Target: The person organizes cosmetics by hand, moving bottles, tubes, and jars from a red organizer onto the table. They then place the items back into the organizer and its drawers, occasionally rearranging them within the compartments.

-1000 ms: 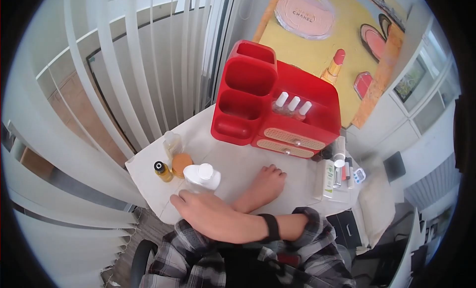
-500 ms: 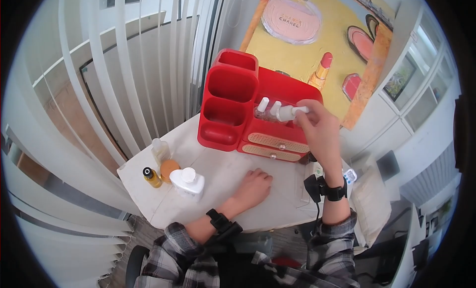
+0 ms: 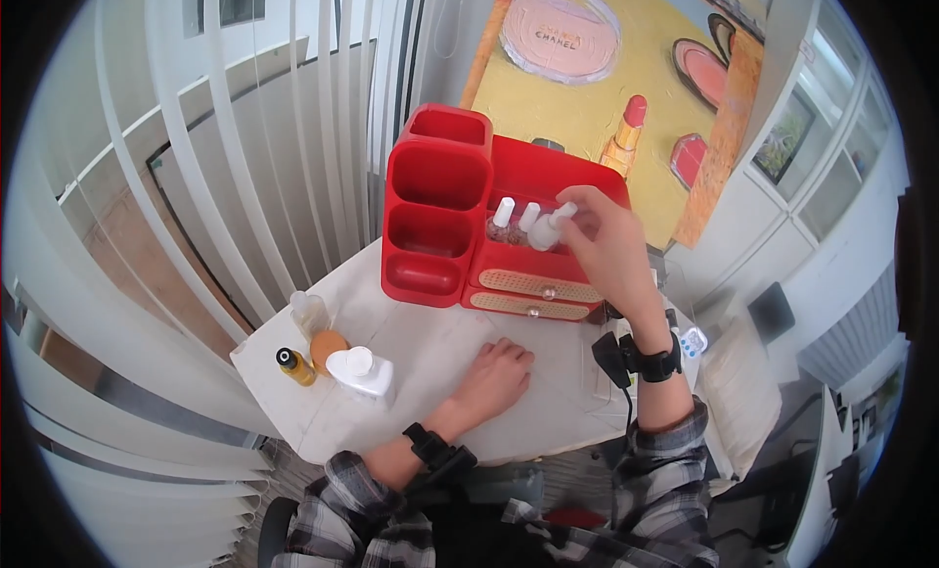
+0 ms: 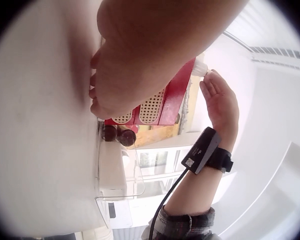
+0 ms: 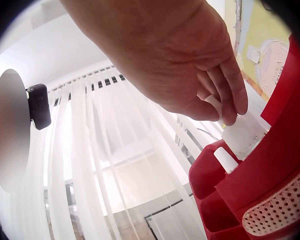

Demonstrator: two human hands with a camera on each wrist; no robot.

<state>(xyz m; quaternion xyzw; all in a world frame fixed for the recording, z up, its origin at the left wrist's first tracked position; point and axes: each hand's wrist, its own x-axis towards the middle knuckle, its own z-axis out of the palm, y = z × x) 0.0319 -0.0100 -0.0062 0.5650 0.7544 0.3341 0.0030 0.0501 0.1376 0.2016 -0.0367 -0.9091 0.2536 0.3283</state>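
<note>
In the head view my right hand pinches the white top of a small frosted bottle, tilted over the open tray of the red organizer. Beside it stand small bottles with white caps. The right wrist view shows fingertips on the cap and the bottle body just above the tray; its base is partly hidden by the red edge. My left hand rests on the white table below the drawers, fingers loosely bent, holding nothing.
A white bottle, an orange round item, a yellow bottle with a black cap and a clear bottle stand at the table's left. Items lie at the right beneath my right forearm. Blinds hang at the left.
My right hand has moved from the left side, across my left arm, to the organizer. Since half a second ago, the pinched bottle has come lower and more upright. My left hand stays on the table.
</note>
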